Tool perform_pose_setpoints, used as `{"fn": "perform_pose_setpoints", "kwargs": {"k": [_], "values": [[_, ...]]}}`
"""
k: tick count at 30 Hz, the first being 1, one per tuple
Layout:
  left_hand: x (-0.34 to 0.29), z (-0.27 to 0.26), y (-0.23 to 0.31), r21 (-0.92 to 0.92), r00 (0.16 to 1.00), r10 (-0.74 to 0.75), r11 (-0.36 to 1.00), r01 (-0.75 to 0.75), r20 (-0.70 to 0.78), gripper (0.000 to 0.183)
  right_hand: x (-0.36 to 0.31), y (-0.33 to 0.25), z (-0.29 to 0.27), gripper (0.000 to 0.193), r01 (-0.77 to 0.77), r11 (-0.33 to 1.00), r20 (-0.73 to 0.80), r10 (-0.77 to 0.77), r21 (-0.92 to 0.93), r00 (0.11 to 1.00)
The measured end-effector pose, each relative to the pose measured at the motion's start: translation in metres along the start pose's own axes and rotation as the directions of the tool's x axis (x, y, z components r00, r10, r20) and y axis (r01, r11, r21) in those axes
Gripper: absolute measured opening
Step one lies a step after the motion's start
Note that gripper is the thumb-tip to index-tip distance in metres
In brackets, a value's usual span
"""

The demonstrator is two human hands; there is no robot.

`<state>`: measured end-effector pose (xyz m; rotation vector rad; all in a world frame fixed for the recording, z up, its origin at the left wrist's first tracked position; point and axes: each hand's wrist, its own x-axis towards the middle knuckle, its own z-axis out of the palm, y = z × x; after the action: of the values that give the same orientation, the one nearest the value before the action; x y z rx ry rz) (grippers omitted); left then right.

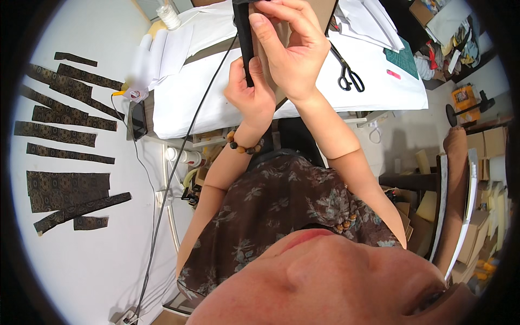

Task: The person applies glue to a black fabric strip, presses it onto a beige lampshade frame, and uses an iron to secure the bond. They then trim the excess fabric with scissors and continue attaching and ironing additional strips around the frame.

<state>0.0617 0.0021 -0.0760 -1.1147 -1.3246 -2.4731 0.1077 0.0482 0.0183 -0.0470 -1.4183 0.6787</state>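
Note:
Over the table, a long narrow black strip (243, 40) runs down from the top edge of the picture. My left hand (253, 95) is closed round its lower end, with the thumb along the strip. Higher up, my right hand (295, 51) pinches the strip near the picture's top edge, its thumb and forefinger at the strip's right side. Behind my right hand shows a tan-brown panel (320, 12). How the strip and the panel join is hidden by my fingers.
White sheets cover the table (184, 108). Black-handled scissors (351, 78) lie right of my hands, with a small pink piece (394, 74) and a green cutting mat (402, 58) beyond. A black cable (203, 103) crosses on the left. Dark patterned fabric pieces (67, 189) hang on the left wall.

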Motion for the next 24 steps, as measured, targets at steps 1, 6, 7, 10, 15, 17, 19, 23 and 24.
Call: {"fn": "perform_pose_setpoints", "kwargs": {"k": [1,6,7,10,15,17,19,23,24], "values": [[0.0,0.001,-0.002,0.018,1.0,0.017,1.0,-0.017,-0.015,0.018,0.0,-0.001,0.002,0.013,-0.025,0.999,0.0,0.025,0.023,1.0],[0.002,0.004,-0.009,0.172,0.99,0.113,0.98,-0.097,-0.084,0.021,0.0,-0.004,0.008,0.012,-0.161,0.97,0.037,0.157,0.182,0.987],[0.002,0.004,-0.011,0.18,0.988,0.129,0.977,-0.113,-0.081,0.022,0.0,-0.003,0.008,0.012,-0.172,0.966,0.057,0.164,0.192,0.985],[0.0,0.001,-0.019,0.226,0.982,0.172,0.962,-0.152,-0.073,0.024,-0.003,0.002,0.011,0.013,-0.219,0.945,0.11,0.198,0.242,0.974],[-0.005,-0.003,-0.035,0.311,0.973,0.212,0.934,-0.175,-0.09,0.024,-0.013,0.016,0.011,0.013,-0.33,0.872,0.2,0.273,0.363,0.941],[-0.007,-0.005,-0.044,0.294,0.974,0.208,0.94,-0.174,-0.086,0.024,-0.019,0.026,0.012,0.013,-0.327,0.865,0.203,0.267,0.381,0.942],[-0.01,-0.006,-0.052,0.273,0.973,0.213,0.945,-0.182,-0.086,0.025,-0.025,0.03,0.014,0.013,-0.256,0.907,0.159,0.213,0.336,0.964],[-0.018,-0.008,-0.068,0.256,0.969,0.241,0.942,-0.219,-0.059,0.028,-0.037,0.04,0.014,0.011,-0.072,0.984,0.056,0.063,0.164,0.996],[-0.021,-0.01,-0.071,0.25,0.972,0.23,0.944,-0.213,-0.043,0.029,-0.039,0.042,0.013,0.011,-0.05,0.989,0.043,0.045,0.137,0.998]]}}
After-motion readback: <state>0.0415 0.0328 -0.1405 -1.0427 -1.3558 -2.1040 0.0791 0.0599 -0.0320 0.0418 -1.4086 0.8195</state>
